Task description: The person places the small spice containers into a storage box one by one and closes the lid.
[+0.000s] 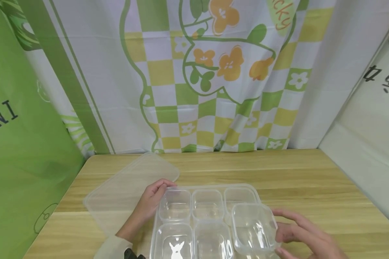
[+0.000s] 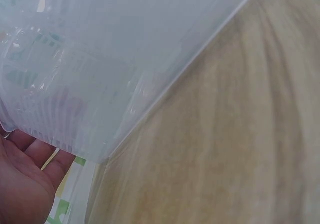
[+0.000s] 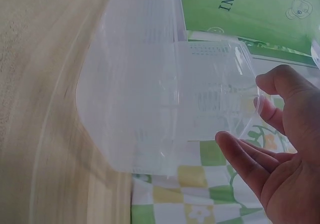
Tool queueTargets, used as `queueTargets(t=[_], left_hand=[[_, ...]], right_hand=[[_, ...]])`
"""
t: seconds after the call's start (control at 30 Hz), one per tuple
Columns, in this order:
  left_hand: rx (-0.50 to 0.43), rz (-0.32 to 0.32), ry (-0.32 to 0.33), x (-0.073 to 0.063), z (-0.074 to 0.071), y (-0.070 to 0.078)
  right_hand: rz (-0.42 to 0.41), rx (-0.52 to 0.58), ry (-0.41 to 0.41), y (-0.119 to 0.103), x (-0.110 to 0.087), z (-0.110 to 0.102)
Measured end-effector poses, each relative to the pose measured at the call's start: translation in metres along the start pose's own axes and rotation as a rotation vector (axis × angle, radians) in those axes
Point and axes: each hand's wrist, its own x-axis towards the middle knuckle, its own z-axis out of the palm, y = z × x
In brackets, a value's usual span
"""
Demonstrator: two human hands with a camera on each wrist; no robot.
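A clear plastic storage box (image 1: 210, 186) stands on the table, with several small clear containers (image 1: 208, 205) set inside it in rows. At the box's far left corner my left hand (image 1: 150, 201) grips the rim; in the left wrist view the fingers (image 2: 37, 151) go behind the wall. My right hand (image 1: 306, 233) pinches the right rim of one small container (image 1: 253, 228), between thumb and fingers. This container sits higher than the others and overlaps the right column. In the right wrist view, the held container (image 3: 215, 92) sticks up above the box wall (image 3: 135, 99).
A flat translucent lid (image 1: 126, 192) lies on the wooden table (image 1: 295, 180), left of and behind the box. A patterned curtain (image 1: 214, 108) hangs along the table's back edge. Green fabric (image 1: 29, 162) borders the left side, and white fabric (image 1: 363, 144) the right.
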Motion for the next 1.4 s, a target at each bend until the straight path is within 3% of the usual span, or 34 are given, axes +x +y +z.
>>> queueTargets(t=[0.2,0.6,0.87,1.13,1.4], left_hand=[[0.002,-0.002,0.005,0.0,0.0,0.0],[-0.012,-0.007,-0.002,0.001,0.0,0.001],[-0.012,-0.009,0.002,0.0,0.0,0.002],[-0.012,0.008,0.018,0.0,0.001,0.002],[-0.014,0.003,0.012,0.0,0.001,0.002]], right_hand=[[0.059,-0.018,-0.042,-0.003,-0.003,0.0],[0.087,0.019,-0.064,0.002,-0.011,0.007],[0.028,-0.002,-0.054,0.009,-0.013,0.01],[0.042,-0.161,-0.101,0.01,-0.014,0.009],[0.024,-0.131,-0.175,0.023,-0.022,0.011]])
